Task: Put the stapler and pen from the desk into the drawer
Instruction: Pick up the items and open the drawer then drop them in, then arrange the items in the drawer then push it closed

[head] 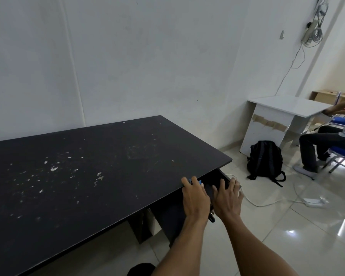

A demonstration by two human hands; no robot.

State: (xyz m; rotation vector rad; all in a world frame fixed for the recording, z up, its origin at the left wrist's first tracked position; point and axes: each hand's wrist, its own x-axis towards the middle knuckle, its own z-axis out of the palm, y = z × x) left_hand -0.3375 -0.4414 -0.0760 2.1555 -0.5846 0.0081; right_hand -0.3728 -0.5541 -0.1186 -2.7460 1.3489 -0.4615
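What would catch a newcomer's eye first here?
Both hands at the near right corner of the long black desk: the left hand covers something blue, the right hand rests on the open drawer. Behind, a black backpack stands on the tiled floor.

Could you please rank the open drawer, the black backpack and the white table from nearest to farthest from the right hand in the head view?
From the right hand:
1. Open drawer, under its fingers.
2. Black backpack, on the floor beyond.
3. White table, against the far wall.
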